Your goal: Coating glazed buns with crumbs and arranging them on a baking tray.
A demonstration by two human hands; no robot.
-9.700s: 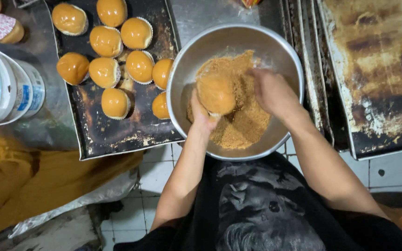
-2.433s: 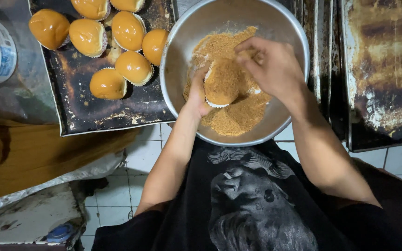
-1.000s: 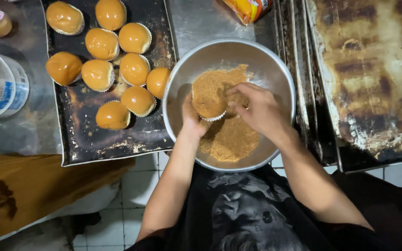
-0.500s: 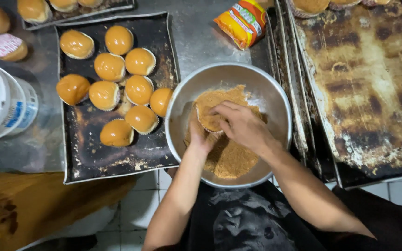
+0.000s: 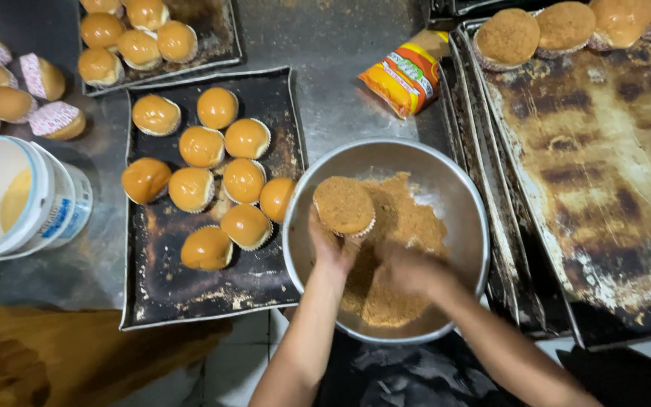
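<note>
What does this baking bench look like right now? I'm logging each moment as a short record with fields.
left hand: holds crumb-coated bun over the bowl
right hand: blurred, in the crumbs
bowl: metal, round, holding brown crumbs
left tray: dark, ten plain glazed buns
right tray: coated buns along its far edge
also: white tub, orange packet

Steel counter (image 5: 333,45), seemingly tiled floor (image 5: 250,362)

Warm, fairly dim indoor light falls from above, leaving soft shadows beside the buns and inside the steel bowl (image 5: 453,188), whose rim catches a mild gleam. The right hand (image 5: 408,271) is smeared by motion blur; the left hand (image 5: 331,245) is sharper. Corners darken and bend slightly
</note>
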